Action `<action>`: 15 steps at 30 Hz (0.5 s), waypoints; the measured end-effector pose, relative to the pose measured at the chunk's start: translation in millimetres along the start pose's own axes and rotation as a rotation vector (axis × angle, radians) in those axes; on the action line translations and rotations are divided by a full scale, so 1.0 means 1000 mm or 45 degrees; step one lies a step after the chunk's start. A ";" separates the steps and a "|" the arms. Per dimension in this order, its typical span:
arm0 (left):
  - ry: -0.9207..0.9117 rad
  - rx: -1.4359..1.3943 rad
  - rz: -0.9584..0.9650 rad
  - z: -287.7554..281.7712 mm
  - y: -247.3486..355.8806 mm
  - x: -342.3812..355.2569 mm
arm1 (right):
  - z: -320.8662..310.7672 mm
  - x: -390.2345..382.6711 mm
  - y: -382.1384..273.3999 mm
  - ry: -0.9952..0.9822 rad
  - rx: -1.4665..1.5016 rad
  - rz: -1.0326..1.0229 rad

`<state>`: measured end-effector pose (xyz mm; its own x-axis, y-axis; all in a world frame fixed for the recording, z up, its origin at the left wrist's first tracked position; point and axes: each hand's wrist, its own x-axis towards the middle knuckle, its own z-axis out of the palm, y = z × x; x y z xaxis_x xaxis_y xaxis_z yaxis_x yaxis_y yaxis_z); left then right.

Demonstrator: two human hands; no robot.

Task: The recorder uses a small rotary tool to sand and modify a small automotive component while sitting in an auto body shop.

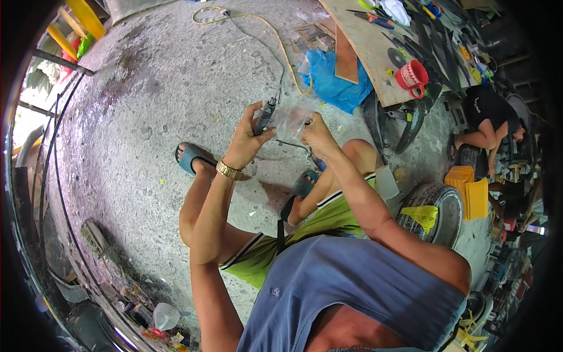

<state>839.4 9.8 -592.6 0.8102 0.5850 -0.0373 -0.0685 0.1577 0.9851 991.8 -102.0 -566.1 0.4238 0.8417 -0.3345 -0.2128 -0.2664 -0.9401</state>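
Note:
My left hand point(247, 139) is closed around a dark grey, stick-shaped corded tool point(265, 117), its thumb along the near end. A thin cable rises from the tool's far end. Just right of it hangs a clear plastic bag point(291, 122), crinkled and see-through. The fingers of my right hand point(319, 135) are curled shut at the bag's right side, gripping it. Whether something small is also pinched there is too fine to make out. Both hands are held up in front of me, above the concrete floor point(158, 94).
A yellow extension cord point(275, 35) snakes over the floor. Front right, a wooden table point(375, 64) carries a red mug point(411, 78) and tools; a blue plastic bag point(331, 82) lies beside it. At right are a tyre point(446, 211) and another person point(492, 117).

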 end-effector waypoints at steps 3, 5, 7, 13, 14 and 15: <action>0.026 -0.053 -0.016 0.001 -0.002 0.000 | 0.001 -0.002 -0.001 -0.014 0.065 -0.028; -0.004 -0.103 0.004 0.001 -0.002 0.001 | -0.001 -0.001 0.001 -0.009 0.047 -0.078; -0.034 -0.152 0.024 0.002 -0.001 0.003 | -0.004 0.005 0.006 -0.053 -0.087 -0.185; 0.032 -0.242 0.023 0.001 -0.001 0.000 | -0.003 -0.001 -0.015 -0.106 -0.362 -0.203; 0.024 -0.231 0.027 0.001 0.000 0.000 | -0.002 -0.003 -0.016 -0.104 -0.364 -0.203; 0.017 -0.221 0.031 0.002 0.002 0.000 | -0.001 -0.003 -0.017 -0.082 -0.306 -0.133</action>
<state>840.3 8.5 -590.6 0.7993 0.6007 -0.0168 -0.1888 0.2776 0.9420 994.6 -100.4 -549.2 0.3740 0.8967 -0.2368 0.0474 -0.2734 -0.9607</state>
